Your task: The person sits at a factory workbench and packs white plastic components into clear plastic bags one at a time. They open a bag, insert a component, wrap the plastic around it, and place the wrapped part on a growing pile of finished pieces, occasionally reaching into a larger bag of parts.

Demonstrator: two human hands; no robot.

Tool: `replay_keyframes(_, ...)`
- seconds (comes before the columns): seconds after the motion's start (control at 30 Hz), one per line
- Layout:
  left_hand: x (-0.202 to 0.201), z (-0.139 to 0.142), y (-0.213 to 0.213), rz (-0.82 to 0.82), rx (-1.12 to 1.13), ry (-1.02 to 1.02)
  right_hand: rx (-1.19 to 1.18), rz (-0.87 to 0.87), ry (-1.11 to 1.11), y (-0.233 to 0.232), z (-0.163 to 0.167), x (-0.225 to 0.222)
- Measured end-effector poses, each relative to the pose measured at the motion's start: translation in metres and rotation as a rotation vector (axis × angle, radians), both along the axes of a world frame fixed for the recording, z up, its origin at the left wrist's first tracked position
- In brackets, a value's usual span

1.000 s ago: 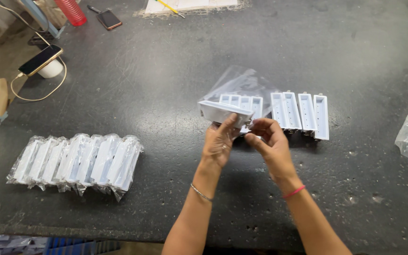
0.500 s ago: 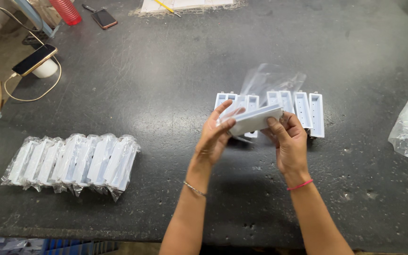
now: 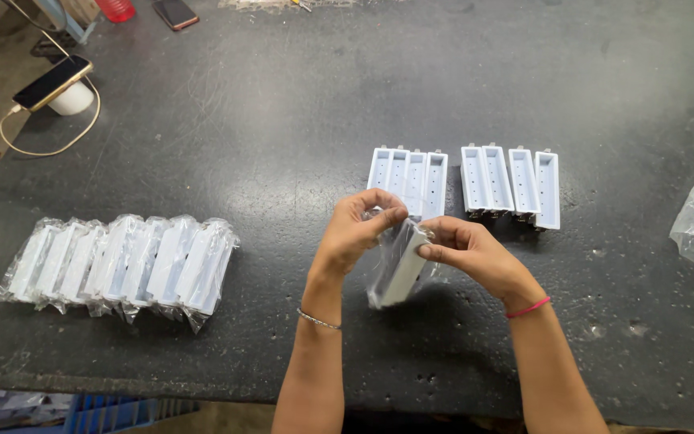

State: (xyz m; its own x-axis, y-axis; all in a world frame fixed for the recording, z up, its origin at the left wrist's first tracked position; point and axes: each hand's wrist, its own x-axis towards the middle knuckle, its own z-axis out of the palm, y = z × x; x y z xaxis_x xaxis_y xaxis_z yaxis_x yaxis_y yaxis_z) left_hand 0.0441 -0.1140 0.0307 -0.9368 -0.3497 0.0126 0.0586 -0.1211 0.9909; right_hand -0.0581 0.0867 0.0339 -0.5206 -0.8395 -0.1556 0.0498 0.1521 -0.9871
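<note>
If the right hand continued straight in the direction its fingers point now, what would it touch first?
The right hand points left, toward the white part in a clear bag it already pinches; just beyond that comes the left hand, probably, since depth is unclear.

White part point(image 3: 405, 272), clear bag point(image 3: 385, 261).

Left hand point(image 3: 361, 231) and right hand point(image 3: 466, 251) meet at centre, fingers pinched, forearms angled inward.
</note>
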Motion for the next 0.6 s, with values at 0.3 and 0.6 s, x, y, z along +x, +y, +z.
replay_keyframes(0.3,0.0,0.01,0.018,-0.016,-0.054,0.055,-0.11,0.036,-0.004,-0.009,-0.019,-0.002)
replay_keyframes(0.6,-0.005,-0.004,0.0,0.224,0.095,0.31,-0.154,0.012,-0.006,-0.006,-0.019,-0.006)
